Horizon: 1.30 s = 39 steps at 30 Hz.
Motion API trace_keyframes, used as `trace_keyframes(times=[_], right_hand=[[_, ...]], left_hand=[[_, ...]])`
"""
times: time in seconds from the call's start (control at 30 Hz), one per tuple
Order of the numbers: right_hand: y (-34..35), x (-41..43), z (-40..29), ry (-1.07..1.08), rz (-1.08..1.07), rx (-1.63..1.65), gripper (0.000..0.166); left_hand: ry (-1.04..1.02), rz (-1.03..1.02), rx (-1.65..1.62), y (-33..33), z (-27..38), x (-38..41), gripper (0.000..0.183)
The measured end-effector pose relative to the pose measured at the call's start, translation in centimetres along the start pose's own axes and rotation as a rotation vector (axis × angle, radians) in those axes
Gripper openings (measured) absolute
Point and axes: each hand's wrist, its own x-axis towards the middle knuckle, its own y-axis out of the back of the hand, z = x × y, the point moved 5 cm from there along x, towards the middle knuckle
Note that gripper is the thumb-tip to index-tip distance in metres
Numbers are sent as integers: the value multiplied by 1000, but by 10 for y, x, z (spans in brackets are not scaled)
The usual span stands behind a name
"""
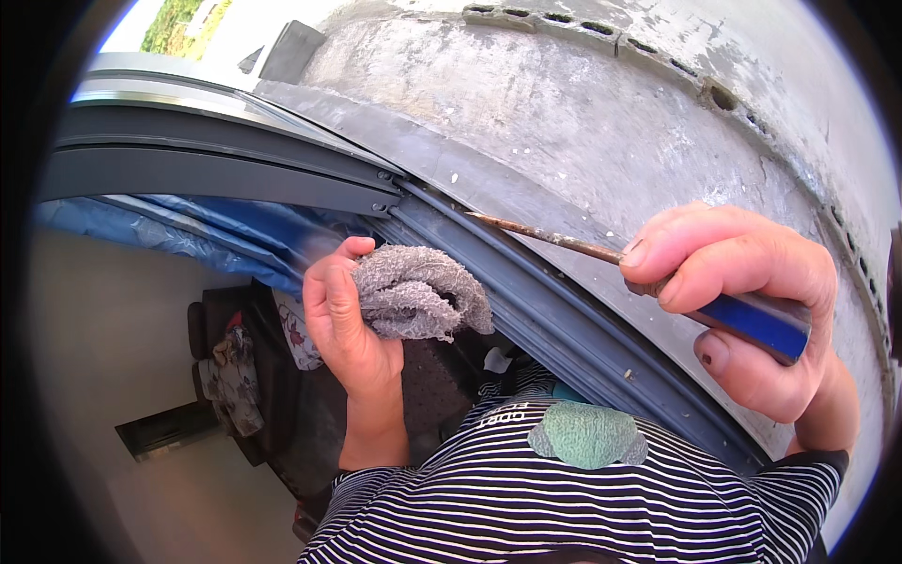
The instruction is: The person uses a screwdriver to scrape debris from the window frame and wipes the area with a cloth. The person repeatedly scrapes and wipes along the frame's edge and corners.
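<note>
My left hand (345, 303) grips a bunched grey terry cloth (423, 292) over the inner side of a window sill. In my right hand (754, 303) is a screwdriver (754, 321) with a blue handle and a rusty brown shaft. Its thin tip points left, above the outer edge of a dark grey metal sliding-window track (535, 303). Whether the tip touches the track, I cannot tell. Small bits of debris lie in the track's channels. The cloth hides part of the inner rails.
Dark grey sliding-window frames (211, 162) stand at the left end of the track. A blue curtain (232, 233) hangs below them. Outside is a rough concrete ledge (493, 127) edged with hollow blocks (599, 29). Inside, a dark sofa (275, 381) holds patterned fabric (229, 388).
</note>
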Motion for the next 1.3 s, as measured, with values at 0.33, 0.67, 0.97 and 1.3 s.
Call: trace_keyframes(times=[0.33, 0.67, 0.97, 1.3], right_hand=[[-63, 46, 54, 342, -278, -360, 37], [-89, 66, 68, 321, -234, -506, 34], [-88, 72, 63, 293, -181, -466, 29], [-81, 63, 52, 184, -150, -442, 27]], left_hand=[[68, 18, 239, -15, -47, -10, 17], [-92, 91, 343, -19, -49, -19, 15], [-171, 124, 380, -18, -50, -19, 16], [-163, 116, 390, -19, -51, -21, 10]])
